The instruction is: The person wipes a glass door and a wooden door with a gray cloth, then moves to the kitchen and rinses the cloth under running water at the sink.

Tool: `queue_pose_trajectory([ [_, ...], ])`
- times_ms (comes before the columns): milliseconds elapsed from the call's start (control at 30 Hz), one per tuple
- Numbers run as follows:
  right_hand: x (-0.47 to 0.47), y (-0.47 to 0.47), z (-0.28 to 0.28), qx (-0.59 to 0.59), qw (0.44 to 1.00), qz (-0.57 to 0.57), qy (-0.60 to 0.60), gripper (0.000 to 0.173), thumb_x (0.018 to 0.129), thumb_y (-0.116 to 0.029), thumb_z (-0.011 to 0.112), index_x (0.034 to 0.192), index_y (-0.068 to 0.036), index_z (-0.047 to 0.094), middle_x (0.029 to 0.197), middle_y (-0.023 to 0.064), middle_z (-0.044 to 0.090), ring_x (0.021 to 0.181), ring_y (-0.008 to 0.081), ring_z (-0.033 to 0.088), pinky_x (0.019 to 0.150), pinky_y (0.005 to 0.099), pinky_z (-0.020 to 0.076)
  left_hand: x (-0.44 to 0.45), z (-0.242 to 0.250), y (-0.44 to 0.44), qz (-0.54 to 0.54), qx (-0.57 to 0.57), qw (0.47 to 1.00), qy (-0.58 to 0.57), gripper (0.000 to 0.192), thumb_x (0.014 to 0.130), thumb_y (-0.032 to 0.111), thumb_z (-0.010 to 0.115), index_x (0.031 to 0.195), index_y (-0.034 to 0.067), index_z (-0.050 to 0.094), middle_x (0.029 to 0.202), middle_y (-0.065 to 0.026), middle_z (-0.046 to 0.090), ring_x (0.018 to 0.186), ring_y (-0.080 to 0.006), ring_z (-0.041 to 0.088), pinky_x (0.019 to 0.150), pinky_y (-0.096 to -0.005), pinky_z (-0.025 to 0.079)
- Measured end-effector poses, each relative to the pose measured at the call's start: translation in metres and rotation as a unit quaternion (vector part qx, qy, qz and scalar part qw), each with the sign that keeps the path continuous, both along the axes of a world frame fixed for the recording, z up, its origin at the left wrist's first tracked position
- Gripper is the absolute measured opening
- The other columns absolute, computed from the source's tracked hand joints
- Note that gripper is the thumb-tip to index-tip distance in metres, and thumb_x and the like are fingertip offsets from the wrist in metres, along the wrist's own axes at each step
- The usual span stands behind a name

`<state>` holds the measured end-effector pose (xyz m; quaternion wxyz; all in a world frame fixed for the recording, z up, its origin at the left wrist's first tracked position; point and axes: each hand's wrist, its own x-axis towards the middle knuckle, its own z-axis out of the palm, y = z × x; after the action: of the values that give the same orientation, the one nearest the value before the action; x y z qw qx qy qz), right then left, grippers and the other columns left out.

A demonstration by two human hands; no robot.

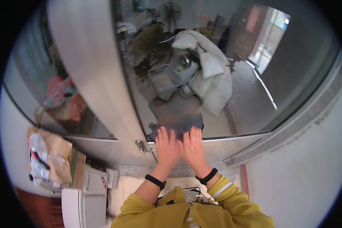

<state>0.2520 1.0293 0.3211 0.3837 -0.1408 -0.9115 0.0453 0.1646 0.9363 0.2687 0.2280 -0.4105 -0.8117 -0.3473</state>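
My left hand (166, 146) and my right hand (192, 145) are side by side at the lower edge of a glass door pane (245, 114). Fingers of both hands lie on a dark blue cloth (199, 124), pressing it against the pane. Above the fingers the cloth looks blurred, and I cannot tell where it ends and what shows in the glass begins. The thumbs are close together and the palms face the door. A metal door handle (141, 146) is just left of my left hand. Both wrists wear black bands.
Through the glass appear a scooter with a wire basket (164, 77), a pale quilted cover (215, 74) and a standing fan (170, 12). On my left stand a white appliance (87, 196), a cardboard box (79, 168) and a brown paper bag (58, 154). A white wall (296, 176) rises at right.
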Motion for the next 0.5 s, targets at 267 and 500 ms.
queue_pose_trajectory([
  [267, 0.024, 0.125, 0.137, 0.072, 0.979, -0.051, 0.182, 0.052, 0.087, -0.040, 0.071, 0.136, -0.023, 0.067, 0.159, 0.0239, 0.039, 0.150, 0.0442, 0.032, 0.117, 0.0633, 0.0263, 0.008, 0.162, 0.125, 0.092, 0.162, 0.958, 0.218, 0.062, 0.100, 0.030, 0.053, 0.157, 0.008, 0.041, 0.167, -0.0309, 0.019, 0.155, -0.0516, 0.015, 0.119, -0.0680, 0.011],
  [500, 0.122, 0.268, 0.164, 0.090, 0.954, -0.135, 0.252, 0.051, 0.084, -0.043, 0.071, 0.132, -0.025, 0.070, 0.162, 0.0261, 0.034, 0.152, 0.0469, 0.027, 0.119, 0.0652, 0.0220, 0.118, 0.208, 0.262, 0.057, 0.143, 0.933, 0.324, 0.057, 0.106, 0.040, 0.046, 0.154, 0.009, 0.047, 0.164, -0.0268, 0.033, 0.151, -0.0476, 0.029, 0.117, -0.0618, 0.019],
])
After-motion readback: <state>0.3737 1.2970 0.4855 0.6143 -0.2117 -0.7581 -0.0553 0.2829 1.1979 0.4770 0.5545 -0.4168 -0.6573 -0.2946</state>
